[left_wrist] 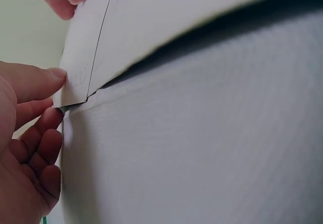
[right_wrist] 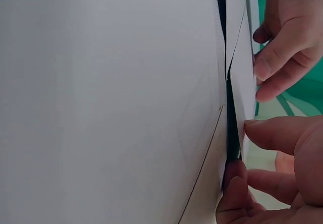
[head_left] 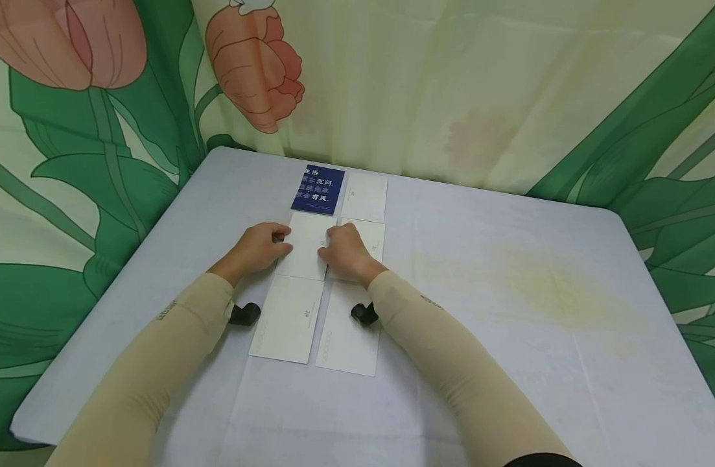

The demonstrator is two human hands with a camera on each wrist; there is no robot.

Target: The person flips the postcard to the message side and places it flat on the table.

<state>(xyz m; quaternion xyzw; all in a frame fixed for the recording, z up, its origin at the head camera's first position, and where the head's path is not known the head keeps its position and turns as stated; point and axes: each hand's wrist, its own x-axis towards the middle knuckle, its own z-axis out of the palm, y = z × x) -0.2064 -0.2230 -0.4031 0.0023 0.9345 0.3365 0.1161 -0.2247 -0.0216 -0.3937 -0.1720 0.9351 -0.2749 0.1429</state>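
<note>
A white postcard [head_left: 304, 245] with its printed back up lies in the middle of the left column. My left hand [head_left: 255, 248] pinches its left edge, thumb on top and fingers beneath, as the left wrist view shows. At the opposite edge my right hand [head_left: 347, 253] also holds the card between thumb and fingers. In the right wrist view that edge is lifted slightly, leaving a dark gap below it. Above this card lies a dark blue postcard [head_left: 318, 189] with white lettering. Below it is another white postcard [head_left: 286, 318].
The right column has a top white postcard [head_left: 364, 197], a middle one [head_left: 373, 241] partly under my right hand, and a bottom one [head_left: 348, 337]. All lie on a white-covered table [head_left: 480, 311]. A flower-patterned curtain [head_left: 427, 84] hangs behind.
</note>
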